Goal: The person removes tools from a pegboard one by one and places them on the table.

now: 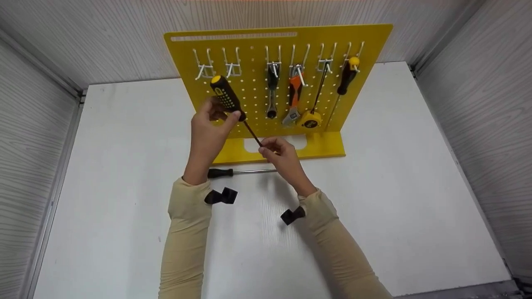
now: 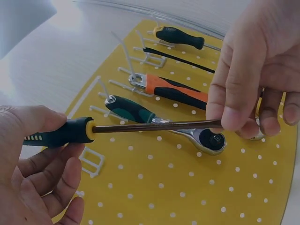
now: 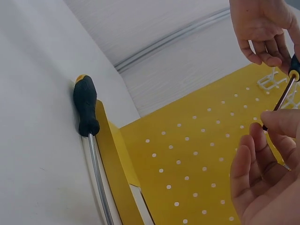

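A screwdriver with a black-and-yellow handle is held up at a slant in front of the yellow pegboard. My left hand pinches its handle near the collar, between thumb and fingers. At the shaft's lower end, my right hand pinches the tip with thumb and forefinger; the tip is partly hidden by those fingers. In the left wrist view the brown shaft spans between both hands. A second screwdriver lies on the table along the pegboard's base, below the hands.
On the pegboard's hooks hang a ratchet wrench, an orange adjustable wrench, a yellow tape measure on a black strap and another screwdriver. Two white hooks at the left hold nothing. The white table extends around the board.
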{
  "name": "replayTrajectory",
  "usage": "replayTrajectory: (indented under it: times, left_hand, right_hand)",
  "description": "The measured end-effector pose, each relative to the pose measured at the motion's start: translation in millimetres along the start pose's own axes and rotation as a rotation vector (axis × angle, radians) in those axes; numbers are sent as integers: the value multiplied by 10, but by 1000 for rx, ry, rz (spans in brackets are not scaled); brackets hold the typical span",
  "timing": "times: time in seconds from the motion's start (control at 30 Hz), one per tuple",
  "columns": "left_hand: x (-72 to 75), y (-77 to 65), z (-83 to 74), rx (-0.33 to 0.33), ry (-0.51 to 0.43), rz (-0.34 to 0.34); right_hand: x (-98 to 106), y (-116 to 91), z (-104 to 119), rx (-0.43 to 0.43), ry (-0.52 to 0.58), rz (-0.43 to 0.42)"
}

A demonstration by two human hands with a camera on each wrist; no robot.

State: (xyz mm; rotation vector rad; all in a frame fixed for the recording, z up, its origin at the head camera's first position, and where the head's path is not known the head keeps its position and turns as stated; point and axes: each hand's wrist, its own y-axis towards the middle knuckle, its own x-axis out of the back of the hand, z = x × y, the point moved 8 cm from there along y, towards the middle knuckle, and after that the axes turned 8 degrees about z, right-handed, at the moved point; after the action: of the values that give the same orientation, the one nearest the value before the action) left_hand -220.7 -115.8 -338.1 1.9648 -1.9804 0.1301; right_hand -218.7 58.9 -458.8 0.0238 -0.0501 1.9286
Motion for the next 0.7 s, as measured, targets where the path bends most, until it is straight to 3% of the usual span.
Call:
replayTrajectory:
  times: [0.5,0.7]
  left_hand:
    - [136,-207,183,-17,-62,9]
    - [186,-313,285,13,-60,-8]
  right_hand:
    - [101,-87,-30,33,-16,-34]
    - [132,-113,-69,29,-45,-32]
